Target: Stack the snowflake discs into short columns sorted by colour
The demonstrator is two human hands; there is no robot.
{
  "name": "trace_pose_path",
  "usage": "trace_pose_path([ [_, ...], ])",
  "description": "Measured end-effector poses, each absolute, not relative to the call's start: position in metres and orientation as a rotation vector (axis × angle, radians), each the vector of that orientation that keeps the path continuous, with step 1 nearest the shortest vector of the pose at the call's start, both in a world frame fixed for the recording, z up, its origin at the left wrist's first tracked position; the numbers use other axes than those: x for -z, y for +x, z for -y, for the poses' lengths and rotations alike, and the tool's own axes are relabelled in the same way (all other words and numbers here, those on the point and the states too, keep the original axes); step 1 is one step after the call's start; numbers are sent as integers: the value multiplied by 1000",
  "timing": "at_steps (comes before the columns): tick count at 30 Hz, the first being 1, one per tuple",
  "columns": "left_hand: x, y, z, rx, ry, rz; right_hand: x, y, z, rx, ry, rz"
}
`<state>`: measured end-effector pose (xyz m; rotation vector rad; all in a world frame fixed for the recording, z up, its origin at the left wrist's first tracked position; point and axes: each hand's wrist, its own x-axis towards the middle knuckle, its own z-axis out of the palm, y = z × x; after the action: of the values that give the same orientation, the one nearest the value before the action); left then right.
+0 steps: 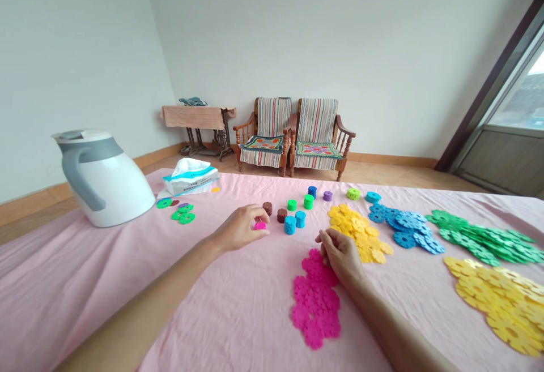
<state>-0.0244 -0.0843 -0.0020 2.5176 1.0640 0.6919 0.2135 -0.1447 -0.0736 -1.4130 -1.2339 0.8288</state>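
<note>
My left hand (243,226) has its thumb and fingers closed around a small pink stack of notched plastic discs (260,226) on the cloth. My right hand (342,253) hovers at the top of a spread pile of pink snowflake discs (315,304). Its fingers are curled together, and what they hold, if anything, is hidden. Just beyond my left hand stand brown disc stacks (281,215). Light blue stacks (290,225) are between my hands, with green stacks (308,201) behind them. A yellow disc pile (357,230) lies right beside my right hand.
Blue (408,227), green (480,236) and larger yellow disc piles (501,298) spread over the right side. A white jug (114,185) and a tissue box (191,179) stand at left, near loose green discs (183,214). Two chairs (293,134) are beyond the table.
</note>
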Motion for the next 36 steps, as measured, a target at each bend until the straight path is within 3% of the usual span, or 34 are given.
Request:
trace_pose_path([
  [6,-5,8,136,-284,2511,-563,68,212,148,-806,-1405,1249],
  [19,12,20,150,-276,2613,-445,61,219,152,-633,-1361,1027],
  [23,7,13,137,-390,2607,-563,62,223,152,-599,-1403,1015],
  [29,10,-25,83,-858,2452,-1135,67,223,148,-673,-1428,1035],
  [36,32,-40,60,-864,2323,-1326,69,224,146,-715,-1436,1068],
])
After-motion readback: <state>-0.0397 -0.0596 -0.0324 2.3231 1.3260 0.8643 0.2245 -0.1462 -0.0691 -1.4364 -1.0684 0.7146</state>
